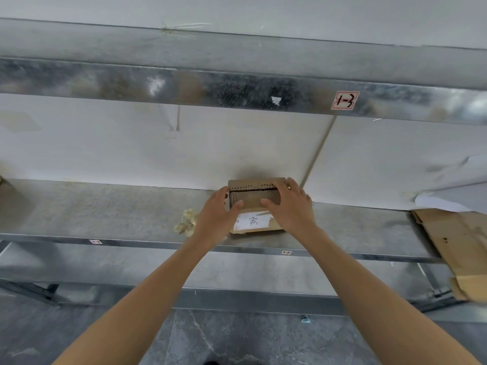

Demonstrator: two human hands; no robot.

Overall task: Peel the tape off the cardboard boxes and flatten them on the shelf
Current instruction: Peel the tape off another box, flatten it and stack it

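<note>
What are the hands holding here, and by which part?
Both hold the small cardboard box: the left hand grips its left end, the right hand its right end.

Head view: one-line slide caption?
On a metal shelf, the left hand and right hand hold a cardboard box; crumpled tape lies beside it, flattened cardboard at right.

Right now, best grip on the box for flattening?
Its two short ends, one hand from each side, reaching in from the shelf front. The box lies long side along the shelf, close to the wall, so the back is hard to reach while the ends are free. Left hand and right hand hold it so, thumbs on top.
</note>
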